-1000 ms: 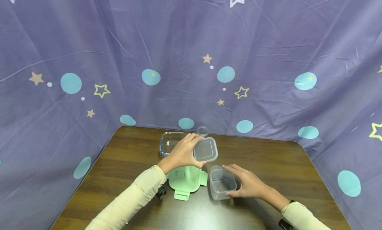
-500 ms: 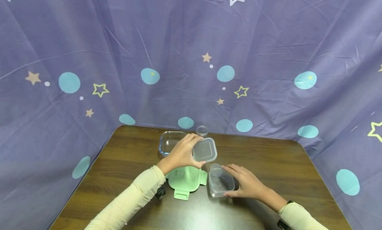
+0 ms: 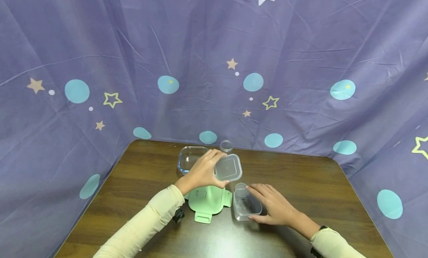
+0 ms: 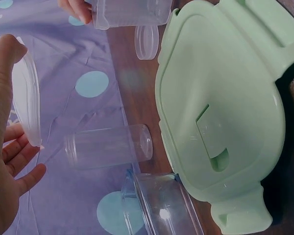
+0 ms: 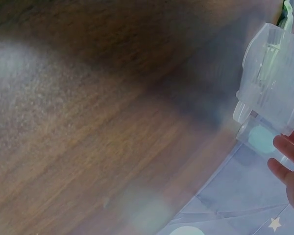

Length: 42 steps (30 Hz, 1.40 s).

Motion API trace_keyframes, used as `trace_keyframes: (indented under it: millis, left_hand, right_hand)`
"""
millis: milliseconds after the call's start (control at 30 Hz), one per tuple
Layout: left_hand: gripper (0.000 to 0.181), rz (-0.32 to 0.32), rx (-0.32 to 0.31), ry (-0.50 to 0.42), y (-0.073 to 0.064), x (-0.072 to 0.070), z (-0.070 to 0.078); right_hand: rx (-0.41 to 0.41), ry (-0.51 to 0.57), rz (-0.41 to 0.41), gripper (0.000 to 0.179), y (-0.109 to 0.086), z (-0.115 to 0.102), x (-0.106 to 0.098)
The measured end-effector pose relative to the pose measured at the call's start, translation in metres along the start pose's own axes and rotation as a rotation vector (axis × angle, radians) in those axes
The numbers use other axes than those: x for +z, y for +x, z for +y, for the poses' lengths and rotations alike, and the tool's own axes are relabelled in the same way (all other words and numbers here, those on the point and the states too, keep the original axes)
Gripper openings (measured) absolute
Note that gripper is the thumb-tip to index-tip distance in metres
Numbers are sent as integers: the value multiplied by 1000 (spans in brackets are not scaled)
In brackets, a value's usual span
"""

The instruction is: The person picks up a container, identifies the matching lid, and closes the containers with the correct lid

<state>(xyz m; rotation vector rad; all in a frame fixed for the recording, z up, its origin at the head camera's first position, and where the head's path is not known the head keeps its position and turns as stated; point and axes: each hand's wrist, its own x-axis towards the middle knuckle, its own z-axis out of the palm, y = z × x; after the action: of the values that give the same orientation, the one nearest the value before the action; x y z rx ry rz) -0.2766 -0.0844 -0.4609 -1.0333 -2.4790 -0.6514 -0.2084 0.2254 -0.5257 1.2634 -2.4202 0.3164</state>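
My left hand point(image 3: 203, 171) holds a clear square lid point(image 3: 229, 168) by its edges, thumb on the near side and fingers on the far side. The lid is tilted above the table, also seen edge-on in the left wrist view. My right hand point(image 3: 272, 205) grips a clear plastic food container point(image 3: 246, 206) from the right, thumb at its near side, fingers at its far corner. A small clear round lid point(image 4: 147, 42) shows beyond the container. The green clip-on lid point(image 3: 205, 204) lies flat between the hands, partly under the left hand in the head view.
A rectangular glass container point(image 3: 191, 159) stands at the back left, partly hidden by the left hand. Behind the square lid is a clear cylindrical jar point(image 3: 226, 146), close to the purple patterned curtain point(image 3: 207, 113). Everything stands on a brown wooden table point(image 3: 301, 176).
My right hand and the plastic container have shifted slightly left and away, toward the green lid. The left hand keeps nearly the same place with the square lid.
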Motion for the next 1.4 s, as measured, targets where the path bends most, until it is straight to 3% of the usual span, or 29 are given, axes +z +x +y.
trace_keyframes:
  millis: [267,733,1400]
  left_hand:
    - [95,2,1,-1,0,-2,-1]
    - [92,-19,-7,7,1,-5,-1]
    - [94,-37,2,0,1,2,4]
  right_hand:
    - [-6,16,11,88,0,-1,2]
    - [87,97,-5,91,7,0,5]
    - [123,118,12,92,10,2,8]
